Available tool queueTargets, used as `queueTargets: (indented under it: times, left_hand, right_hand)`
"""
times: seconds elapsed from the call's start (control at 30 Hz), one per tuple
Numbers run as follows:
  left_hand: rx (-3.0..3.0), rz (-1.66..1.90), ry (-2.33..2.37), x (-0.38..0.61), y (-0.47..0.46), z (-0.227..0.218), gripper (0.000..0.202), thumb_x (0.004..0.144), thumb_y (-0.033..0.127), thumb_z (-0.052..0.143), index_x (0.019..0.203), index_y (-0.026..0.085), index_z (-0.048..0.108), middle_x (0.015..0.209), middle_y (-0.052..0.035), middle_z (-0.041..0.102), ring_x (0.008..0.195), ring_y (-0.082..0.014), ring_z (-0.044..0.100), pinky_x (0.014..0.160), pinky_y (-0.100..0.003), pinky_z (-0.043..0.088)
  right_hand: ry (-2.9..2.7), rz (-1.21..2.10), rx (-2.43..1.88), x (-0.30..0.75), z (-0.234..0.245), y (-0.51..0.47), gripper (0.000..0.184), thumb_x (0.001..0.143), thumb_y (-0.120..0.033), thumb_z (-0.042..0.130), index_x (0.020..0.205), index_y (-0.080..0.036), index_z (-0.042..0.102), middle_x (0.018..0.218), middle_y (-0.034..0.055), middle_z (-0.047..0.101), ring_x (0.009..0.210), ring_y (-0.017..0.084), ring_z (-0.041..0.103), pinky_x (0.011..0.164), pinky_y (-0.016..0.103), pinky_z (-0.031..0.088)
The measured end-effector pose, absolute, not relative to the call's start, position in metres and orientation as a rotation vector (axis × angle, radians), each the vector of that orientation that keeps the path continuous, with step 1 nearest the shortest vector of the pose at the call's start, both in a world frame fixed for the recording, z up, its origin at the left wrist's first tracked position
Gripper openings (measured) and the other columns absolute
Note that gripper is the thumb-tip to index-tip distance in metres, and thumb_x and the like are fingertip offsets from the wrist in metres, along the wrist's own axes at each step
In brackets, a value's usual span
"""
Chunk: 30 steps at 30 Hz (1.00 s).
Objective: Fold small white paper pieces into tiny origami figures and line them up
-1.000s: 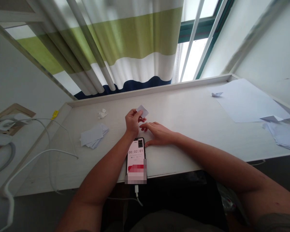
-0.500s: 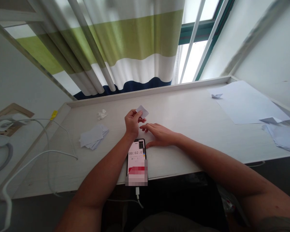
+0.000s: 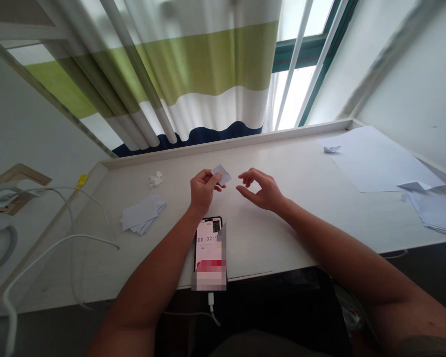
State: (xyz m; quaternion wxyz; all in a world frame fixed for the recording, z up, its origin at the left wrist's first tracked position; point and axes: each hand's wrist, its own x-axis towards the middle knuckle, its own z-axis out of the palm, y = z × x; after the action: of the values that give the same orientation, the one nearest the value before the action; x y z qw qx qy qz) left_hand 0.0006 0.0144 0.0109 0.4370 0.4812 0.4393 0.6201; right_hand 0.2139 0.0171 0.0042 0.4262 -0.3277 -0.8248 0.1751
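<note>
1. L hand (image 3: 202,191): thumb + fingertips pinch a small white paper piece (image 3: 221,174), held just off the desk, corner sticking out past the fingertips. Can't tell if it's creased.
2. R hand (image 3: 260,189): released, holding nothing, fingers half curled in the air, near the paper on its right, not touching it.
3. Just below the L fingers: phone (image 3: 210,237) on the desk edge, timer at 00:02:, rest hidden, lower part pixelated.
4. Left of the fingers: crumpled white scrap (image 3: 156,179), then a stack of paper slips (image 3: 141,213), flat as far as visible.
5. Well right of the fingers: large white sheet (image 3: 375,158), small folded paper (image 3: 332,148) on it, 2nd folded paper (image 3: 414,186) at its corner; beyond, a paper pile (image 3: 434,213).
6. Status: 2 folded pcs out; flat stacks left on both sides.
</note>
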Motion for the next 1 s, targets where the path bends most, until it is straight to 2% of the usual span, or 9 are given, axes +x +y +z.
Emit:
queueTargets:
  times: [0.1, 0.2, 0.3, 0.37, 0.43, 0.5, 0.6, 0.77, 1.0]
  left_hand:
    - [1.229, 1.478, 1.057, 0.004, 0.011, 0.014, 0.036, 0.075, 0.047, 0.09, 0.081, 0.017, 0.071, 0.07, -0.0029, 0.073, 0.062, -0.0189, 0.075, 0.054, -0.027, 0.056]
    - [1.248, 1.46, 1.042, 0.006, 0.009, 0.013, 0.036, 0.075, 0.049, 0.09, 0.08, 0.017, 0.073, 0.067, -0.0026, 0.072, 0.061, -0.0188, 0.074, 0.055, -0.028, 0.057]
    - [1.26, 1.491, 1.062, 0.003, 0.013, 0.009, 0.034, 0.076, 0.048, 0.089, 0.079, 0.018, 0.073, 0.069, -0.0027, 0.073, 0.06, -0.0176, 0.073, 0.054, -0.027, 0.057]
    - [1.277, 1.513, 1.089, -0.001, 0.016, 0.004, 0.033, 0.076, 0.047, 0.089, 0.077, 0.018, 0.073, 0.068, -0.0021, 0.073, 0.059, -0.0163, 0.072, 0.055, -0.026, 0.057]
    - [1.282, 1.518, 1.107, -0.004, 0.02, 0.0, 0.032, 0.077, 0.046, 0.088, 0.075, 0.018, 0.073, 0.068, -0.0014, 0.072, 0.06, -0.0151, 0.071, 0.056, -0.025, 0.058]
    - [1.263, 1.537, 1.113, -0.005, 0.022, -0.004, 0.03, 0.077, 0.044, 0.086, 0.072, 0.018, 0.072, 0.067, 0.0001, 0.07, 0.059, -0.0133, 0.068, 0.056, -0.024, 0.058]
    - [1.228, 1.58, 1.124, -0.005, 0.022, -0.005, 0.029, 0.077, 0.041, 0.084, 0.069, 0.019, 0.07, 0.067, 0.0015, 0.067, 0.058, -0.011, 0.064, 0.055, -0.022, 0.058]
    - [1.196, 1.625, 1.14, 0.0, 0.018, -0.003, 0.027, 0.077, 0.04, 0.083, 0.069, 0.018, 0.068, 0.065, 0.0022, 0.065, 0.058, -0.01, 0.06, 0.053, -0.021, 0.057]
    - [1.213, 1.603, 1.115, 0.003, 0.019, -0.008, 0.033, 0.077, 0.045, 0.085, 0.07, 0.018, 0.068, 0.067, 0.0023, 0.064, 0.059, -0.0099, 0.061, 0.051, -0.02, 0.057]
  right_hand:
    - [-2.041, 0.391, -0.838, 0.219, 0.004, 0.023, 0.048, 0.101, -0.053, 0.071, 0.139, -0.025, 0.063, 0.115, 0.0112, 0.069, 0.092, 0.026, 0.069, 0.084, 0.045, 0.061]
    - [-2.142, 0.446, -0.801, 0.218, 0.001, 0.025, 0.068, 0.098, -0.054, 0.075, 0.155, -0.027, 0.05, 0.126, 0.013, 0.065, 0.097, 0.028, 0.069, 0.089, 0.049, 0.063]
    - [-2.254, 0.508, -0.725, 0.213, -0.006, 0.022, 0.109, 0.087, -0.059, 0.088, 0.17, -0.027, 0.026, 0.147, 0.0197, 0.054, 0.113, 0.034, 0.069, 0.097, 0.055, 0.063]
    - [-2.32, 0.526, -0.687, 0.206, -0.012, 0.017, 0.136, 0.075, -0.064, 0.095, 0.174, -0.026, 0.01, 0.163, 0.0258, 0.038, 0.137, 0.042, 0.06, 0.108, 0.061, 0.059]
    - [-2.396, 0.541, -0.694, 0.198, -0.017, 0.012, 0.149, 0.07, -0.066, 0.098, 0.176, -0.028, 0.0, 0.172, 0.0285, 0.025, 0.158, 0.05, 0.039, 0.117, 0.068, 0.051]
    - [-2.445, 0.547, -0.738, 0.19, -0.022, 0.007, 0.152, 0.069, -0.067, 0.098, 0.176, -0.031, -0.003, 0.176, 0.0288, 0.019, 0.164, 0.053, 0.029, 0.123, 0.074, 0.041]
    - [-2.464, 0.553, -0.765, 0.183, -0.026, 0.005, 0.155, 0.067, -0.068, 0.099, 0.176, -0.033, -0.006, 0.179, 0.0284, 0.016, 0.167, 0.053, 0.022, 0.126, 0.078, 0.032]
    - [-2.462, 0.528, -0.759, 0.182, -0.028, 0.005, 0.157, 0.066, -0.069, 0.098, 0.176, -0.031, -0.007, 0.181, 0.0293, 0.012, 0.169, 0.052, 0.015, 0.128, 0.077, 0.03]
    - [-2.454, 0.516, -0.79, 0.18, -0.031, 0.003, 0.158, 0.069, -0.071, 0.096, 0.176, -0.031, -0.014, 0.181, 0.0289, 0.012, 0.17, 0.051, 0.013, 0.129, 0.078, 0.028]
